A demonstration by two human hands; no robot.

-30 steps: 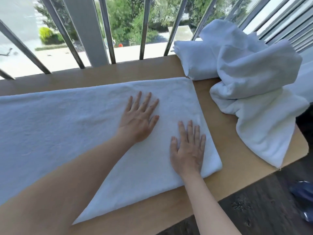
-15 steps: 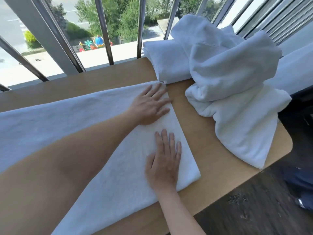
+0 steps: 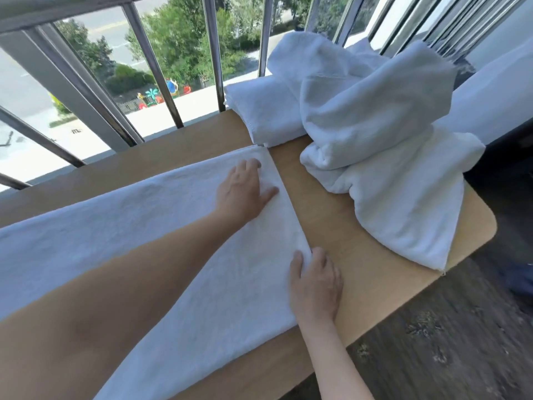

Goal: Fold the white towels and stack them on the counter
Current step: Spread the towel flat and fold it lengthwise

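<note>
A long white towel lies flat along the wooden counter, reaching out of view on the left. My left hand sits at its far right corner with fingers curled onto the edge. My right hand is at the near part of the same right edge, thumb on top and fingers curled round the hem. A heap of crumpled white towels lies on the counter's right end, partly on top of a folded white towel by the window.
Slanted metal window bars run along the counter's far side. The counter ends in a rounded corner at the right, with dark floor below and a blue object on it.
Both hands slid from the flat middle of the towel to its right edge, and their fingers went from spread flat to curled on the edge. The view shifted right.
</note>
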